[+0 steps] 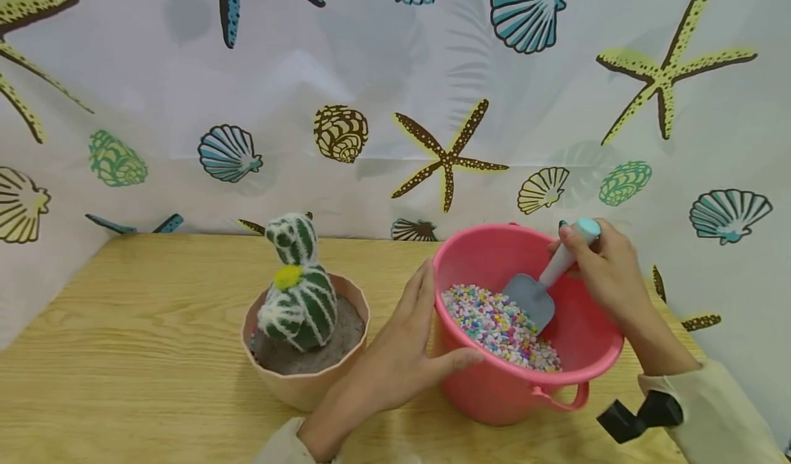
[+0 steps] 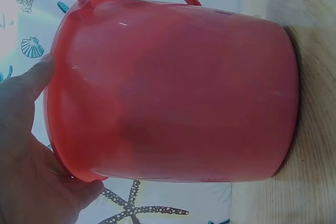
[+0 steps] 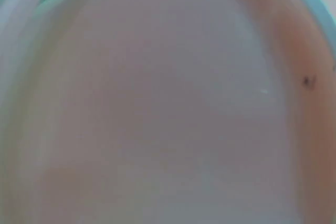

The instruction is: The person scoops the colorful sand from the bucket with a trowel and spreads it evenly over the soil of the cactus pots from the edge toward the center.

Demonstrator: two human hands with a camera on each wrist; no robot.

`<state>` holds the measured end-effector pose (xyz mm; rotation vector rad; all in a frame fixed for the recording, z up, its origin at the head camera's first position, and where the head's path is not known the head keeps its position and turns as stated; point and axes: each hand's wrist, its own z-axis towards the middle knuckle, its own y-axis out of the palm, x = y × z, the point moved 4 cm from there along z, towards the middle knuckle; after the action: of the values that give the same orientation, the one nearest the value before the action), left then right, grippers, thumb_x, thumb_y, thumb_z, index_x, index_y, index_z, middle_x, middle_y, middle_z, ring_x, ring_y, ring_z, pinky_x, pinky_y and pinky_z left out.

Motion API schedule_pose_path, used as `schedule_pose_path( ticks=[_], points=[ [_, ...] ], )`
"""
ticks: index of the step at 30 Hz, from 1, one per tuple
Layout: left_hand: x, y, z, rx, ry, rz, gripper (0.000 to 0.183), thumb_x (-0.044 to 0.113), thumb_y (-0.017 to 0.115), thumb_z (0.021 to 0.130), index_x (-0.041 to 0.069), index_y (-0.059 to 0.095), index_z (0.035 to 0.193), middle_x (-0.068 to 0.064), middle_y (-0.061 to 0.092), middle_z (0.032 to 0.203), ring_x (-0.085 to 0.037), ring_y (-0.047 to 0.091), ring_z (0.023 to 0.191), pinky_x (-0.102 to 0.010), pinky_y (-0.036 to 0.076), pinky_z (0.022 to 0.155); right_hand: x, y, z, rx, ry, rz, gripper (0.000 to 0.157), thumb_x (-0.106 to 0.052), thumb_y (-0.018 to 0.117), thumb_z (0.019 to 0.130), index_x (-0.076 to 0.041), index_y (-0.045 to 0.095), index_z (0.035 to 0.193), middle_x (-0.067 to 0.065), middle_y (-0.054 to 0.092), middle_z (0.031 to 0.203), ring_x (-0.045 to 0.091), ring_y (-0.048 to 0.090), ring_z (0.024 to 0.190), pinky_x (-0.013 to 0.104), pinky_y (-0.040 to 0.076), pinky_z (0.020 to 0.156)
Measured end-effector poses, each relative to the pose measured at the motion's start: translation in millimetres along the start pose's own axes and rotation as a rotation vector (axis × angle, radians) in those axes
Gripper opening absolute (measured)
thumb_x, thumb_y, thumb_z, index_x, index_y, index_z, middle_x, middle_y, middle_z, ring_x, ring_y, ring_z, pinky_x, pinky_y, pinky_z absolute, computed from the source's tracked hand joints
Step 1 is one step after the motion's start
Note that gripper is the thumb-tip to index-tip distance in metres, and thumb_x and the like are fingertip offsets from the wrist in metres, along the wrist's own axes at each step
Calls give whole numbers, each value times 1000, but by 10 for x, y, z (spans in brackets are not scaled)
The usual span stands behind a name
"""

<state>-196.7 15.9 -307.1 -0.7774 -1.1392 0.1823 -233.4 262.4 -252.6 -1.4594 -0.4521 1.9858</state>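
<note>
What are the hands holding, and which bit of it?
The right hand holds the grey scoop by its pale handle, near the turquoise end. The left hand just rests against the pink bucket at its rim.

Indoor tabletop nook; home or small craft corner, cannot tell which. Light wood-grain table (image 1: 154,361) set against pale sheet (image 1: 371,206), which covers back and both sides. Sheet print: starfish (image 1: 448,158), seashells (image 1: 228,154), faint leaf fronds (image 1: 469,73); sheet slightly creased. Decorative, household-type stuff on table: fuzzy cactus (image 1: 312,306) with yellow flower (image 1: 287,276) in wavy-rimmed pot (image 1: 296,387), pink bucket (image 1: 494,399) of multicoloured gravel (image 1: 494,327), small scoop (image 1: 533,300). Left wrist view: same sheet, same wood. Right wrist view too blurred to help
</note>
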Motion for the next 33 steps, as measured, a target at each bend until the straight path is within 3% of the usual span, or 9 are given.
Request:
schedule_pose_path(
  ticks=[4,8,11,16,20,28,31,33],
  points=[
    [2,0,1,-1,-10,-10,113,62,65,79,21,-10,152,1,-2,162,-22,14,146,-46,29,112,-26,14,-14,14,33,80,41,-34,47,100,5,49,112,15,70,100,-8,61,76,14,54,68],
    [-3,-6,-9,1,-19,-32,113,62,66,77,23,-10,152,3,-2,162,-23,15,146,-48,31,112,-50,47,-34,1,61,164,43,-35,46,100,5,47,116,-11,68,88,-5,63,76,16,54,68],
    [-1,-4,-2,3,-16,-44,114,62,66,77,24,-11,152,4,-2,161,-22,16,146,-47,31,112,-40,39,-41,2,95,281,40,-34,46,100,4,47,115,-22,65,81,-2,65,75,17,55,66],
    [-2,-3,1,0,-22,-46,114,62,67,76,24,-10,152,3,-2,162,-23,17,146,-47,32,111,5,41,-38,-39,160,494,31,-35,48,99,-5,49,107,-17,69,80,1,68,74,19,56,65],
    [-1,-11,-9,2,-27,-40,114,62,67,76,24,-10,152,3,-2,162,-23,18,146,-47,32,111,21,68,-24,-112,196,589,30,-38,49,97,-10,48,107,-12,72,81,5,71,76,22,57,66],
    [15,14,-3,-6,-20,-53,114,62,65,77,23,-11,152,2,-3,162,-23,16,146,-45,30,112,47,69,-15,-154,173,434,42,-40,52,97,-1,49,114,-16,71,86,3,69,81,17,55,73],
    [5,12,-16,2,-20,-42,114,62,66,77,22,-10,152,1,-2,162,-23,17,145,-45,30,112,65,95,-27,-177,170,474,43,-36,52,97,1,50,119,-15,72,89,4,69,86,17,55,75],
    [-4,3,-26,11,-17,-38,114,61,66,77,22,-10,153,1,-1,162,-23,18,145,-45,30,112,72,112,-30,-198,178,558,39,-33,52,98,0,49,120,-13,72,91,5,70,88,19,56,75]
  ],
)
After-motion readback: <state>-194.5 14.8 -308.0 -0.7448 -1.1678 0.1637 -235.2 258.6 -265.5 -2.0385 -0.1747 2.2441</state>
